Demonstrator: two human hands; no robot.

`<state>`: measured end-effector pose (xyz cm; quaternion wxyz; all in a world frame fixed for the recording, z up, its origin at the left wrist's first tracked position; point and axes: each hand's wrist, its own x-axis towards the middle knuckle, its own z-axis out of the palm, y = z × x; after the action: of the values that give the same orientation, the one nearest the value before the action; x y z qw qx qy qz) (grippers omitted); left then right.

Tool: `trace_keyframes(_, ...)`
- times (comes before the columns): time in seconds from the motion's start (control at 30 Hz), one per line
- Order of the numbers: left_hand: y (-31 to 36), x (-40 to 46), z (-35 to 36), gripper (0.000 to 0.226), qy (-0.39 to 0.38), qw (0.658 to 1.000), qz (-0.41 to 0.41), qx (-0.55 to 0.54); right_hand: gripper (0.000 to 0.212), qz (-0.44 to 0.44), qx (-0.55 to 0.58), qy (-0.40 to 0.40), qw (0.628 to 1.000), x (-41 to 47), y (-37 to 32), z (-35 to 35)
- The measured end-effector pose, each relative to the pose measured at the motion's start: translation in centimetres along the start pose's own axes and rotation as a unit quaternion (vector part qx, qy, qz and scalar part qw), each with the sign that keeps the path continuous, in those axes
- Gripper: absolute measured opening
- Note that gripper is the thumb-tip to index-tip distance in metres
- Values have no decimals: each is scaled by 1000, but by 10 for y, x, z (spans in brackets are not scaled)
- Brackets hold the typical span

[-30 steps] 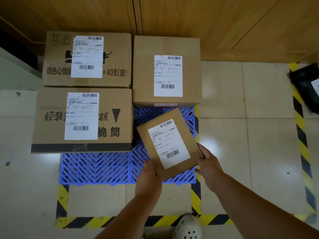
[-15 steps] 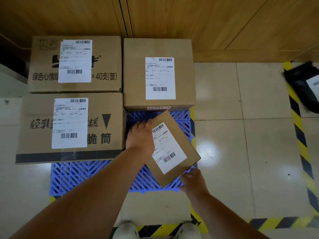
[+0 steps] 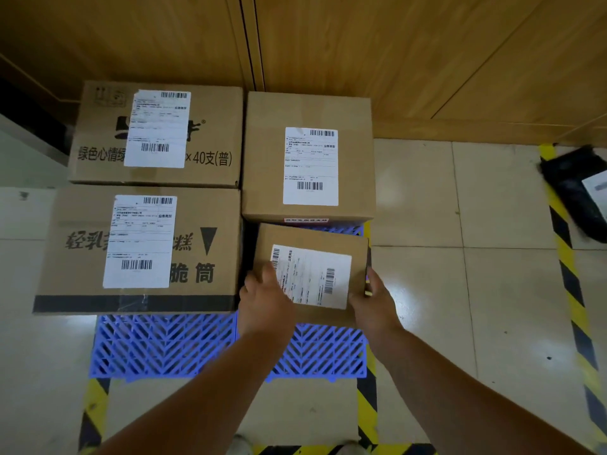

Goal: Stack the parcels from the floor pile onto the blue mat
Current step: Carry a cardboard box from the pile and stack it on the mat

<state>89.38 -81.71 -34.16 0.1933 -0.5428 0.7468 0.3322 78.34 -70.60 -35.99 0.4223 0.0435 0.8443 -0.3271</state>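
Lying flat on the blue mat (image 3: 164,349), a small box (image 3: 315,254) sits in the mat's far right corner with its long axis running left to right and its white label (image 3: 312,277) face up, the label's print turned sideways to the viewer. The left hand (image 3: 266,303) rests on the box's near left part with its fingers curled over the top face and left edge, holding it. The right hand (image 3: 374,300) clasps the right edge, fingers wrapped round the side.

The box's far edge lies just beside a taller plain box (image 3: 308,159), a thin strip of mat showing between them. Its left edge is close against a big printed box (image 3: 138,251), behind which stands another printed box (image 3: 157,133) by the wooden wall (image 3: 394,54). The right edge lines up near the mat's right border, beside the yellow-black tape (image 3: 364,399) on the tiled floor (image 3: 460,290).

Bare mat stays open along the whole near side. A black bag (image 3: 571,188) lies well apart at the far right.
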Motion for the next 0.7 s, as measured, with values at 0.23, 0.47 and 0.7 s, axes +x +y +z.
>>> trace_keyframes(0.23,-8,-7,1,57,-6,999,33,-10,77,-25,-1,-1,1000,19,-1,9)
trace_keyframes(0.47,-56,-2,-46,70,191,969,136,79,118,-93,-224,-48,969,7,3,18)
trace_keyframes(0.7,-73,14,-40,93,96,985,84,119,115,-127,-283,-39,950,3,0,35)
